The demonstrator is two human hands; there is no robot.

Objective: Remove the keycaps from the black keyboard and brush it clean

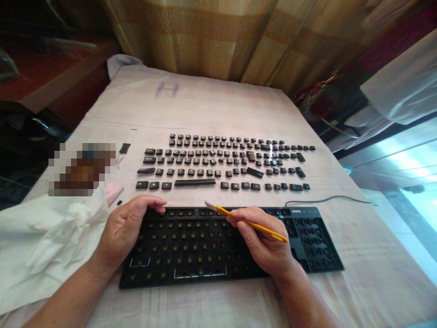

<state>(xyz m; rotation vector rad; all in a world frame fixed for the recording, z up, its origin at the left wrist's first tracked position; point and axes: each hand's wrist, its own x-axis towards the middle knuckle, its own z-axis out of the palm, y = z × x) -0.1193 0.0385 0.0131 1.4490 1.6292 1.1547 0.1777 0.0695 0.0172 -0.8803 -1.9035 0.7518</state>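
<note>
A black keyboard [317, 246] with all its keycaps off lies on the cloth-covered table in front of me. My left hand [126, 228] rests on its upper left corner, fingers curled over the top edge. Over the middle of the board, my right hand [262, 241] pinches a thin yellow stick with a pale tip [252, 224], tip pointing up-left near the top row. Beyond the board, the removed black keycaps [225, 161] lie in rows in keyboard layout, with the long space bar [195, 182] in the nearest row.
A white cloth and crumpled tissue [51, 241] lie at the left. A wire keycap puller [124, 148] sits left of the keycaps. The keyboard cable [334, 198] runs off right. A curtain hangs behind the table; a wooden shelf stands at the left.
</note>
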